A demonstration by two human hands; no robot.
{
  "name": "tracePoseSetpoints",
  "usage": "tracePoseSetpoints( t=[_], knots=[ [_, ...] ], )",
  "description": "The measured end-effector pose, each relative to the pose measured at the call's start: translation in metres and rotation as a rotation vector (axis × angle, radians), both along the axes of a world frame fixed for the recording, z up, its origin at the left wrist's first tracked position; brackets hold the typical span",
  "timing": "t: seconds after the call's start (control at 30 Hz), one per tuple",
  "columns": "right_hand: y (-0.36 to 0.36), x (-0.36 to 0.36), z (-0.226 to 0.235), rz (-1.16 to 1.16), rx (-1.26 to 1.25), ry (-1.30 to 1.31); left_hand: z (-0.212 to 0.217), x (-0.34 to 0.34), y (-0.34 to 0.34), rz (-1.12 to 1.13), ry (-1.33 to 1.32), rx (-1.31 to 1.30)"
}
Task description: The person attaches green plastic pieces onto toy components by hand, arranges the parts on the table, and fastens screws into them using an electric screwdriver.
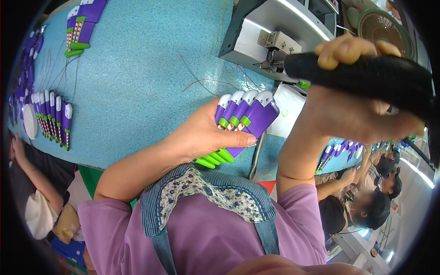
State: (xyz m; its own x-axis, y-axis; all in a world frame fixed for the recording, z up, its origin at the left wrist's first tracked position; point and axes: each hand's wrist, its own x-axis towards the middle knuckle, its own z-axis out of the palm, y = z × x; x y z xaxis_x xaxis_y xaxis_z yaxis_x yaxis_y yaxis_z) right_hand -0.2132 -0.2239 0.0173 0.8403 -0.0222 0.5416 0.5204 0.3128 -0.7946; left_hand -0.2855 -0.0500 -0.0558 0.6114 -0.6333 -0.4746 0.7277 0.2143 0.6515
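My left hand (pixel 197 133) is closed around a fanned stack of purple plastic pieces (pixel 263 112). They have white tops, red-and-white striped stems and green ends; my thumb presses across the front. Raised at the right, close to the camera and blurred, my right hand (pixel 353 105) has its fingers wrapped over a long black bar-like object (pixel 362 75). What kind of object that is, I cannot make out.
A grey metal machine (pixel 266 32) stands at the back right of the blue table (pixel 137 55). Similar pieces (pixel 80 25) lie far left, with a row of slim ones (pixel 52 114) below. Thin wires (pixel 206 80) lie mid-table. Several people sit around both sides.
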Motion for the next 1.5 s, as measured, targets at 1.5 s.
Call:
tracePoseSetpoints(
  t=[1.5],
  knots=[
    [0.013, -0.022, 0.001, -0.059, 0.087, -0.043, -0.006, -0.009, 0.006, 0.053, 0.182, 0.063]
  ],
)
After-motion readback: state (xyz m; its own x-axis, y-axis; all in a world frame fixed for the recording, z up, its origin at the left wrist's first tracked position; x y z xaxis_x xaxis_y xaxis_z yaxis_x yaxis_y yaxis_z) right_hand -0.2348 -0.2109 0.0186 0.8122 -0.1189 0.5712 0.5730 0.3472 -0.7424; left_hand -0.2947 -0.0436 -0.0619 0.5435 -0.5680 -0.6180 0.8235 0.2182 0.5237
